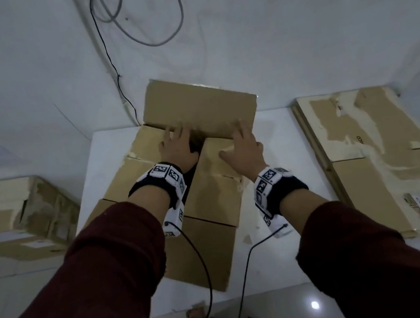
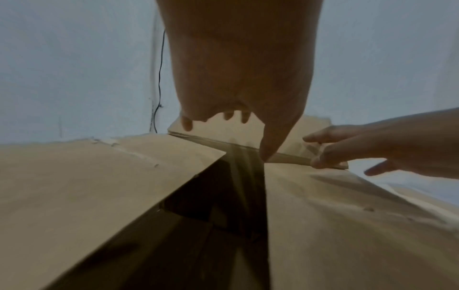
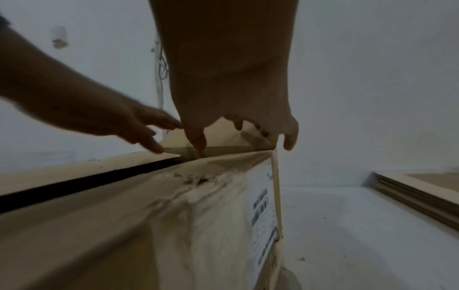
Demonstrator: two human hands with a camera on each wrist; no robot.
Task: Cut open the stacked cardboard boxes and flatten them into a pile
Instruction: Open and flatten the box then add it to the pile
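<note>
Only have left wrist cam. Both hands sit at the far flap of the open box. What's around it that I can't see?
Observer: In the head view a pile of flattened cardboard lies on the table to the right of the open box.
Operator: Anything on the other side?
Observer: One unopened box sits low on the left, beside the table.
Operator: Box's right outer wall?
Observer: The right wrist view shows a printed label on it, text too blurred to read.
Operator: Hands?
Observer: Left hand and right hand rest with straight fingers at the raised far flap.
</note>
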